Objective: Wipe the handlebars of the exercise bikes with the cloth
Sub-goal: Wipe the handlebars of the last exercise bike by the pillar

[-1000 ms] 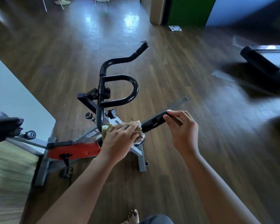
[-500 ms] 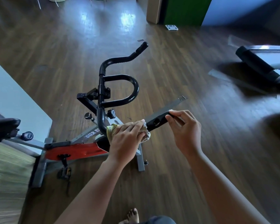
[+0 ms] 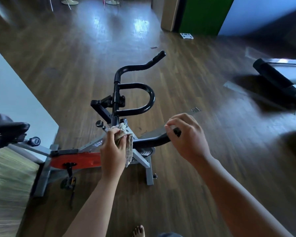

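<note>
A red and grey exercise bike stands on the wood floor with black handlebars in the middle of the view. My left hand grips a beige cloth wrapped around the near handlebar arm, close to the stem. My right hand grips the outer end of that same near bar, fingers curled over its tip. The far handlebar arm curves away, untouched.
The bike's black saddle is at the left, beside a pale wall or panel. A treadmill lies at the right. A small white scale sits on the floor near a green door. My bare foot shows below.
My left hand slid the cloth back along the near bar toward the stem, after moving outward. My right hand stayed on the bar's end.
</note>
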The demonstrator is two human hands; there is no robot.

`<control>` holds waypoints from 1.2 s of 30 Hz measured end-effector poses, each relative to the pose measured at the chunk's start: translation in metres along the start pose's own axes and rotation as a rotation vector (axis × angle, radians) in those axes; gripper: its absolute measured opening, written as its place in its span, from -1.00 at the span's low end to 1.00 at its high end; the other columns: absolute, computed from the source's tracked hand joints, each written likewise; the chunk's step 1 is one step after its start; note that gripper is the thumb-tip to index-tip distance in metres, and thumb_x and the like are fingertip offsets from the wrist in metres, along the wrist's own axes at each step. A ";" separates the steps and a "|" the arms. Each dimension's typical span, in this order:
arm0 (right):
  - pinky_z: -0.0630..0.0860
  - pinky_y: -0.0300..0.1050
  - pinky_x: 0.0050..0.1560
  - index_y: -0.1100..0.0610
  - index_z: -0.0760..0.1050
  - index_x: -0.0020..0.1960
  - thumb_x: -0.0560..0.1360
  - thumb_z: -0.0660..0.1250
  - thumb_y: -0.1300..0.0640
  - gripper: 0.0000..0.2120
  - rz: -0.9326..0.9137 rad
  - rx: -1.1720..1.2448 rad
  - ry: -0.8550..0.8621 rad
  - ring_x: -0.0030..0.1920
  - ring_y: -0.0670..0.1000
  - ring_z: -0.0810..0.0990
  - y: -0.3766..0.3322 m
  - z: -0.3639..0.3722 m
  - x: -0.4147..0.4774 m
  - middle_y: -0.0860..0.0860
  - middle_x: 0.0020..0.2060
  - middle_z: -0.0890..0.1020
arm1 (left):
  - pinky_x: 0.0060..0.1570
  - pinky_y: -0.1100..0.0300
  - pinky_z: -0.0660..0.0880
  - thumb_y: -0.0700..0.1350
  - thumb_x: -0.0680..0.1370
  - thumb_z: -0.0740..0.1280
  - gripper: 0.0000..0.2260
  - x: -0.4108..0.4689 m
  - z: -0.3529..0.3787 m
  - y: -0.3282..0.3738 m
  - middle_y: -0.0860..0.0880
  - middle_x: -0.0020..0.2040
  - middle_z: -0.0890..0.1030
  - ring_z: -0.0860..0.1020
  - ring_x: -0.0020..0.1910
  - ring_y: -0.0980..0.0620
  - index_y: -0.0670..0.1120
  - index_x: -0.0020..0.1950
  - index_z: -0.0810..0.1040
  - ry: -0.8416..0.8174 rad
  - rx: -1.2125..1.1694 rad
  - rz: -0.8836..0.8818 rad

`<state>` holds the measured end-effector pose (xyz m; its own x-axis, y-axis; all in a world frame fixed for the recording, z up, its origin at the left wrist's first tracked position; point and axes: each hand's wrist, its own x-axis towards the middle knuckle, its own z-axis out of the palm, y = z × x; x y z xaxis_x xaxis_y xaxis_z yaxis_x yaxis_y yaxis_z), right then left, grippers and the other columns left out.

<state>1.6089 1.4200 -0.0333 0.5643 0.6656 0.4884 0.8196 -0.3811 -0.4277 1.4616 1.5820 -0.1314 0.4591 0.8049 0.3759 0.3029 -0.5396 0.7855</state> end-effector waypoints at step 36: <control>0.57 0.01 -0.11 0.12 0.68 -0.06 0.49 0.48 0.15 -0.94 -0.001 0.116 -0.331 -0.07 0.07 0.59 -0.022 0.079 -0.008 -0.01 -0.13 0.64 | 0.41 0.17 0.25 -0.17 0.63 0.27 -0.75 0.043 -0.010 -0.003 -0.04 0.54 0.36 0.40 0.44 -0.09 -0.14 0.28 0.61 -0.327 0.263 -0.049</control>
<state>1.5785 1.4743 -0.0878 0.4856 0.8451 0.2234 0.7927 -0.3180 -0.5201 1.4716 1.6205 -0.1129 0.6670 0.7334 0.1317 0.5144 -0.5811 0.6307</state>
